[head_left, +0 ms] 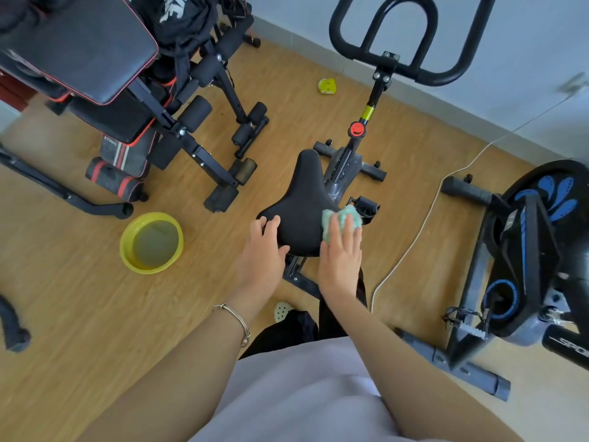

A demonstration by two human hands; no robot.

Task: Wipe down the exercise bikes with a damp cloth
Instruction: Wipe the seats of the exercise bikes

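A: Under the right hand [341, 250], what is there?

B: A green cloth [341, 218], pressed flat by spread fingers on the right rear edge of a black saddle [302, 202]. The left hand [264, 247] cups the saddle's left rear edge, fingers loosely curled, holding nothing else.

A: How should the wipe go?

B: Probably long strokes from the wide rear toward the nose, away from both hands, while the left hand steadies the saddle.

A: And around them?

B: A yellow basin [151, 242] of water sits on the floor left of the left hand. A second bike [535, 266] stands right of the right hand.
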